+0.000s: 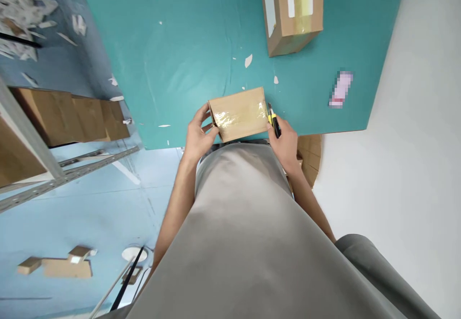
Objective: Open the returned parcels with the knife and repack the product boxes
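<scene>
Both bare forearms are slanting forward and inward, one along each side of the torso. In front of the waist, the left hand is gripping with its fingers parting from the thumb, while the right hand is curling more tightly, its thumb lying on the inner side. The palms are roughly facing each other
</scene>
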Available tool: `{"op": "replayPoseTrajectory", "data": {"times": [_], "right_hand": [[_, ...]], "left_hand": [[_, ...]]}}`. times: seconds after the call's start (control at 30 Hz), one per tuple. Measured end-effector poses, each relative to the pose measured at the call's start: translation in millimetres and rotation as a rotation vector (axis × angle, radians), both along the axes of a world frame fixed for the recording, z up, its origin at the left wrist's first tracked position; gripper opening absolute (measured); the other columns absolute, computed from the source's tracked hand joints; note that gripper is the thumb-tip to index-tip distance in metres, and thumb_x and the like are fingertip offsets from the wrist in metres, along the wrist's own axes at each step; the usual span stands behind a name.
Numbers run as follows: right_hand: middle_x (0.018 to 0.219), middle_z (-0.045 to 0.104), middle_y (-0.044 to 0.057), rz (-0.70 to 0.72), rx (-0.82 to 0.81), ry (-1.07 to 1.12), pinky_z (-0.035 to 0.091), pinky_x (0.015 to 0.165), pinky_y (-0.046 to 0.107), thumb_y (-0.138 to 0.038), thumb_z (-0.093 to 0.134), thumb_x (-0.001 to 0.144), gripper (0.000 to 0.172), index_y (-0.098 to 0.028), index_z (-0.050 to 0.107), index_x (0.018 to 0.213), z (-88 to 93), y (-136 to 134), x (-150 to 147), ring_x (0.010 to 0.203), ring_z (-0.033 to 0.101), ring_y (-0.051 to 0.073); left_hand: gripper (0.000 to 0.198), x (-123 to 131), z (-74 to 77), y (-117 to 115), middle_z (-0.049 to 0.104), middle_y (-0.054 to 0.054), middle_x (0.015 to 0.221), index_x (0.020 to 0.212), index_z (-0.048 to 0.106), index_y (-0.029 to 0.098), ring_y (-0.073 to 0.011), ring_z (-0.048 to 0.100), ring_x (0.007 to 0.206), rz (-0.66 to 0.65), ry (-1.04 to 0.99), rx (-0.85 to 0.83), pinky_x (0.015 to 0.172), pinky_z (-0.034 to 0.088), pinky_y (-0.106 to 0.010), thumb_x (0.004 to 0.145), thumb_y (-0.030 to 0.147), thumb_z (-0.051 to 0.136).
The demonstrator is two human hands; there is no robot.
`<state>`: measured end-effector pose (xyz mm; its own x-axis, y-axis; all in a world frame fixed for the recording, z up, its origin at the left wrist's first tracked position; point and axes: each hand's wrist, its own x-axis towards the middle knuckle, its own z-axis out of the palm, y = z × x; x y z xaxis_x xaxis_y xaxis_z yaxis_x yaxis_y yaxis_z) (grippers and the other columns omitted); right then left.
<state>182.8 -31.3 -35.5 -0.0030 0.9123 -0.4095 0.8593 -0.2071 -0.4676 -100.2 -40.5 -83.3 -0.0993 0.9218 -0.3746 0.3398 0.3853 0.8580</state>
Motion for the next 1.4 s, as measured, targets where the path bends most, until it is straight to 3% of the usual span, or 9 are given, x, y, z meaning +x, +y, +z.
{"op": "replayPoseTrajectory", "data": {"times": [0.1,0.2,0.3,0.4,0.57,0.7,0.97,1.2,1.4], "right_hand": [[0.151,0.076,0.020,0.008,0.003,0.040,0.056,0.116,0.045,-0.040,0.038,0.118,0.056,-0.018,0.065,0.162,5.0,0,2,0.138,0.071,0.032],[0.156,0.074,0.019,0.037,-0.011,0.038,0.056,0.116,0.044,-0.036,0.033,0.119,0.058,-0.018,0.060,0.168,13.3,6,4,0.139,0.071,0.030],[0.161,0.071,0.017,0.093,-0.055,-0.005,0.056,0.115,0.041,-0.034,0.030,0.119,0.061,-0.019,0.053,0.173,22.3,13,3,0.140,0.070,0.030],[0.161,0.070,0.018,0.153,-0.093,-0.072,0.058,0.112,0.041,-0.031,0.031,0.118,0.063,-0.018,0.050,0.176,29.7,19,-1,0.138,0.071,0.031],[0.156,0.071,0.019,0.196,-0.156,-0.172,0.060,0.108,0.043,-0.027,0.033,0.115,0.067,-0.019,0.042,0.182,38.1,22,-13,0.129,0.075,0.033],[0.156,0.070,0.021,0.175,-0.192,-0.273,0.062,0.105,0.047,-0.027,0.030,0.116,0.070,-0.021,0.032,0.186,44.3,21,-27,0.123,0.077,0.035],[0.153,0.069,0.024,0.109,-0.262,-0.414,0.064,0.098,0.047,-0.025,0.029,0.118,0.070,-0.023,0.026,0.188,52.6,25,-60,0.117,0.081,0.035],[0.129,0.083,0.022,0.032,-0.315,-0.509,0.061,0.099,0.048,-0.025,0.032,0.120,0.064,-0.020,0.036,0.183,58.8,25,-72,0.117,0.081,0.036],[0.123,0.085,0.021,-0.090,-0.345,-0.586,0.061,0.097,0.048,-0.027,0.036,0.119,0.055,-0.018,0.060,0.167,52.1,-9,-51,0.116,0.081,0.038]], "left_hand": [[0.075,16,12.1,8,0.052,-0.016,0.180,0.172,0.052,0.031,-0.0405,0.044,0.171,-0.013,0.175,0.097,0.138,0.044,-0.065,0.103,0.048,0.075],[0.071,42,24.8,21,0.040,-0.012,0.188,0.172,0.052,0.034,-0.0424,0.024,0.180,-0.155,0.280,0.234,0.146,0.022,-0.070,0.107,0.052,0.073],[0.052,70,28.0,35,0.046,-0.009,0.186,0.162,0.063,0.034,-0.0399,0.026,0.180,-0.400,0.275,0.319,0.147,0.021,-0.069,0.113,0.052,0.061],[0.044,86,22.5,44,0.054,-0.009,0.180,0.152,0.071,0.032,-0.0372,0.031,0.178,-0.504,0.275,0.332,0.148,0.018,-0.067,0.115,0.050,0.055],[0.048,86,14.9,47,0.056,-0.007,0.179,0.152,0.071,0.033,-0.0355,0.032,0.178,-0.473,0.238,0.317,0.148,0.017,-0.065,0.112,0.058,0.060],[0.051,85,11.4,48,0.056,-0.007,0.179,0.153,0.071,0.033,-0.0358,0.033,0.178,-0.469,0.220,0.328,0.148,0.018,-0.064,0.111,0.060,0.060],[0.051,85,0.1,46,0.056,-0.005,0.180,0.150,0.072,0.033,-0.0340,0.033,0.178,-0.432,0.122,0.358,0.149,0.015,-0.064,0.109,0.061,0.061],[0.052,92,-7.5,45,0.052,0.007,0.181,0.144,0.072,0.032,-0.0297,0.027,0.180,-0.433,0.096,0.354,0.152,0.012,-0.060,0.115,0.065,0.045],[0.048,94,-8.5,49,0.053,-0.004,0.181,0.152,0.071,0.031,-0.0346,0.031,0.179,-0.424,-0.023,0.393,0.151,0.013,-0.066,0.110,0.052,0.058]]}}
